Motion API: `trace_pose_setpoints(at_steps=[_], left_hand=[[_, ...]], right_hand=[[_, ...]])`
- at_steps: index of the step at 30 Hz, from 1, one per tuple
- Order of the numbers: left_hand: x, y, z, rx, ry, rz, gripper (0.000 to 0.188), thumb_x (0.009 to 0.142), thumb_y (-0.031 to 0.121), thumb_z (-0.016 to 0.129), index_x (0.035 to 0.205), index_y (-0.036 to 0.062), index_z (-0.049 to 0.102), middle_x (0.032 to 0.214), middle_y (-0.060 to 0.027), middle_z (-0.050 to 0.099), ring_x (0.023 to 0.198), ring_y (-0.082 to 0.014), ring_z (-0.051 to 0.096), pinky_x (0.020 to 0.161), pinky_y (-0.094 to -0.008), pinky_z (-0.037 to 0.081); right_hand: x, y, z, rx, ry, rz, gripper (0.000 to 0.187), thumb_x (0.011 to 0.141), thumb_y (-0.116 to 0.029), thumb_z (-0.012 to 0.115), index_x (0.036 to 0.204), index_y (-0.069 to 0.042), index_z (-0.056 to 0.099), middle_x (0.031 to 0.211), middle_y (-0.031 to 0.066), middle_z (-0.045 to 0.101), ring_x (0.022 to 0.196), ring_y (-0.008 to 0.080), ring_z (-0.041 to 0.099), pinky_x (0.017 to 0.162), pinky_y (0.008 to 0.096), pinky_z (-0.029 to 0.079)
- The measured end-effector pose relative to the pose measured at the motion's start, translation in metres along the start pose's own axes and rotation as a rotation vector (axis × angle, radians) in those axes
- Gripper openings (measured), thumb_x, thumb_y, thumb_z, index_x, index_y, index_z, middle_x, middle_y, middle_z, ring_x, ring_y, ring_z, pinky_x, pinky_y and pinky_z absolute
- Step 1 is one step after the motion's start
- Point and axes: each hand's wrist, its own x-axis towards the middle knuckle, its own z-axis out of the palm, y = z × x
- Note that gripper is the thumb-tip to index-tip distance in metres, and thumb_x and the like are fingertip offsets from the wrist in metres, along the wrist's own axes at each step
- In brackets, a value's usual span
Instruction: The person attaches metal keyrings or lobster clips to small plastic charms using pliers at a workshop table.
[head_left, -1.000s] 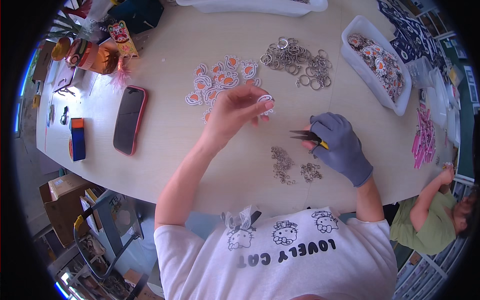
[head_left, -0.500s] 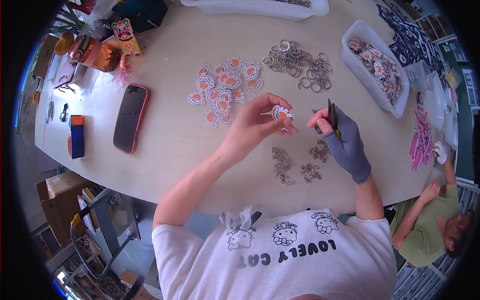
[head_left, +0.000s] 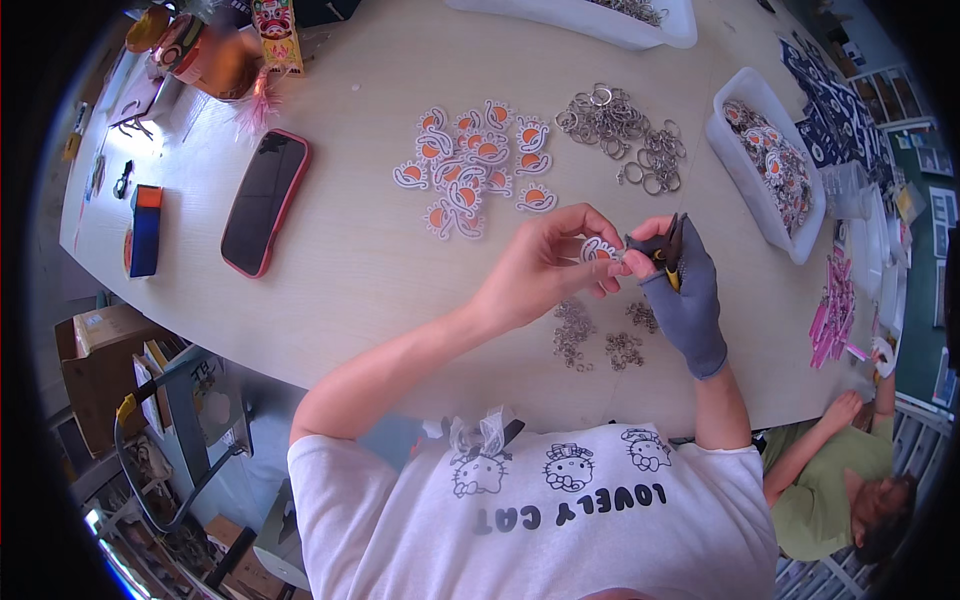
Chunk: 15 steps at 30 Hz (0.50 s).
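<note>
My left hand (head_left: 558, 262) pinches a small white-edged charm (head_left: 598, 249) with an orange round in its middle. Right beside it, my right hand (head_left: 684, 290), in a grey fingerless glove, is closed round a pair of black and yellow pliers (head_left: 673, 258). The bare fingertips of my right hand meet the charm's edge; whatever tiny part they may pinch there is too small to make out. A pile of matching charms (head_left: 466, 178) lies beyond my left hand. Small metal links (head_left: 573, 335) lie in little heaps on the near side of my hands.
Key rings (head_left: 610, 120) lie heaped beyond my hands. A white bin (head_left: 722, 140) of finished-looking charms stands to the right, another white bin (head_left: 640, 30) at the far edge. A phone (head_left: 265, 205) rests at left. Pink strips (head_left: 832, 310) lie near a person in green (head_left: 835, 480).
My hands have come together, the left moving right with the charm until my right fingertips touch its edge. The whole view has shifted slightly.
</note>
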Motion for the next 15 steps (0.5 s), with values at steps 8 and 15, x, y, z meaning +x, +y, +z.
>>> trace_pose_setpoints(at_steps=[8,15], left_hand=[[0.002,-0.002,-0.001,0.524,0.147,0.162,0.012,0.09,0.003,0.075,0.101,0.0019,0.072,0.094,-0.003,0.072,0.086,-0.0111,0.068,0.075,-0.0276,0.058],[0.005,-0.003,-0.008,0.684,0.253,0.365,0.013,0.087,0.001,0.076,0.1,0.0017,0.075,0.092,-0.006,0.073,0.084,-0.0155,0.071,0.073,-0.0287,0.058]], right_hand=[[0.0,0.011,0.006,-0.387,0.099,-0.482,0.026,0.08,0.005,0.072,0.102,-0.004,0.062,0.089,0.0074,0.065,0.075,0.0254,0.061,0.066,0.0342,0.048],[0.058,0.037,-0.031,-0.925,0.151,-0.471,0.027,0.083,-0.014,0.077,0.105,-0.006,0.064,0.099,0.0102,0.063,0.084,0.0308,0.063,0.076,0.0432,0.049]])
